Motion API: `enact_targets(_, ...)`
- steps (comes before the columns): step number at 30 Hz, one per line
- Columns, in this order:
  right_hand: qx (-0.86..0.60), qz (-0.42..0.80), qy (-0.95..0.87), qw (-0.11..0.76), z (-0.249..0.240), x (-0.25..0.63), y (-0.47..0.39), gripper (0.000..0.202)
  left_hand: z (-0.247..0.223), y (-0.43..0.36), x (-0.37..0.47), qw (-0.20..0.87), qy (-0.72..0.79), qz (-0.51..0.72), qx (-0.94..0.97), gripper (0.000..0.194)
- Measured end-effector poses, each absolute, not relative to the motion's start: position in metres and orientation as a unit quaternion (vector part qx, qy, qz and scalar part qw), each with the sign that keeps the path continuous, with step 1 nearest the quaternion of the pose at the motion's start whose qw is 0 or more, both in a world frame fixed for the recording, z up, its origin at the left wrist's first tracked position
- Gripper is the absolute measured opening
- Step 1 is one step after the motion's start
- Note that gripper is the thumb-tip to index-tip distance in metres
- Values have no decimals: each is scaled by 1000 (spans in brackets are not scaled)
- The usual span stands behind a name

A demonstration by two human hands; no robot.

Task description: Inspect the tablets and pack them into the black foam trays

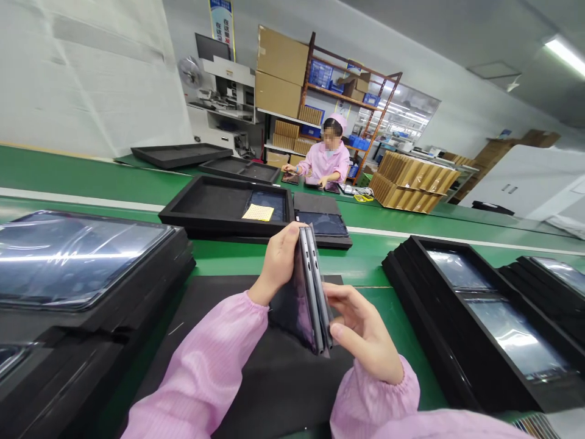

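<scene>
Two thin tablets (312, 292) stand on edge, side by side, above a black mat (274, 390), their grey edges with small ports facing me. Clear film shows around them. My left hand (280, 259) grips their far upper end, thumb on top. My right hand (361, 326) holds the right side near the lower end, with the thumb at the edge and the fingers behind. Beyond them a black foam tray (201, 207) holds a tablet with a yellow label sheet (258, 212) on it. Another tablet (322, 223) lies beside that tray.
Stacked foam trays with film-covered tablets (73, 259) stand at the left; more trays (411, 280) stand at the right. Across the green bench (365, 268), a person in pink (326, 160) handles devices. Cardboard dividers (411, 183) sit behind, at the right.
</scene>
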State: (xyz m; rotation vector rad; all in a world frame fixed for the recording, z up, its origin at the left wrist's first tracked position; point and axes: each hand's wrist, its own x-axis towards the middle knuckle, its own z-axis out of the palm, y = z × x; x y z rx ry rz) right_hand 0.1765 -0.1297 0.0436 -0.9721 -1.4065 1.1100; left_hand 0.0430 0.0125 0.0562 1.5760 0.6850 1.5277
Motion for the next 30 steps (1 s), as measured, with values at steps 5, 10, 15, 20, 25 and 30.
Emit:
enact_targets(5, -404, 464, -584, 529, 49, 174, -129, 27, 55, 14, 43, 405, 281, 609, 622, 58)
enact_targets(10, -415, 468, -576, 527, 50, 173, -129, 27, 56, 14, 43, 408, 277, 611, 620, 58)
enact_targets(15, -416, 458, -580, 530, 52, 174, -127, 28, 54, 13, 43, 415, 276, 614, 612, 58)
enact_targets(20, -426, 442, -590, 524, 47, 177, -127, 33, 51, 14, 43, 421, 277, 613, 609, 56)
enact_targets(25, -425, 434, -610, 509, 44, 179, -128, 37, 53, 13, 43, 416, 279, 613, 611, 55)
enact_targets(30, -432, 431, -622, 491, 47, 178, -130, 45, 53, 13, 43, 414, 283, 612, 611, 57)
